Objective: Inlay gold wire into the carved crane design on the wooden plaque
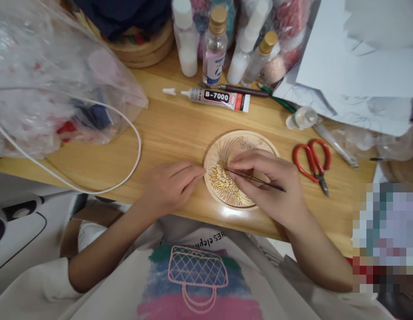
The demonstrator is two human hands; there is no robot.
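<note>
center frame on the counter [173, 133], my right grip [280, 178] pinches black tweezers [257, 180] over a round wooden panel [243, 134], gold strands [223, 183] filling its lower left, upper outlines [230, 146] bare; my left hand [171, 184] meets its edge, clasping or not i cannot tell.

Smooth glossy wood tabletop [169, 129], matt wooden disc [235, 150] with shiny metallic-looking strands [223, 184], plastic-handled metal pliers [318, 173], crinkled plastic bag [53, 66]

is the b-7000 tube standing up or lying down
Lying down: the B-7000 tube is stretched lengthwise across the tabletop, white tip pointing left.
</note>
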